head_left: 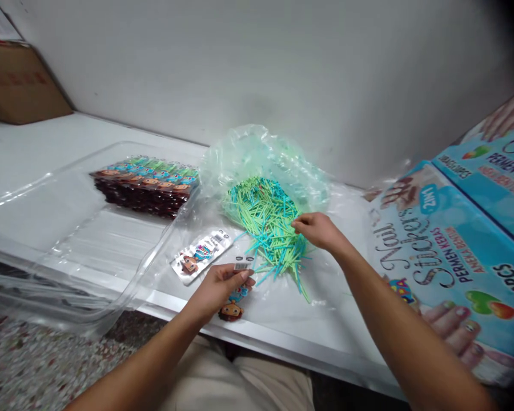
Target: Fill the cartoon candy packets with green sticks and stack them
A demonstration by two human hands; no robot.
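Observation:
My left hand (229,285) is closed on a small printed sachet (232,310) with a cartoon face on it, near the table's front edge. Over the right side of a pile of thin green and blue plastic sticks (268,214), my right hand (317,228) has its fingers pinched together; whether a stick is between them I cannot make out. The sticks spill from an open clear plastic bag (257,148). Just beyond my left hand, a sachet (202,257) of silvery white lies flat on the table.
At left stands a clear plastic tray (64,245) with stacked sachets (148,182) at its far right side. Blue printed cartons (454,262) stand on the right. A brown cardboard box (21,83) sits at the back left, and a pale wall (257,68) runs behind the table.

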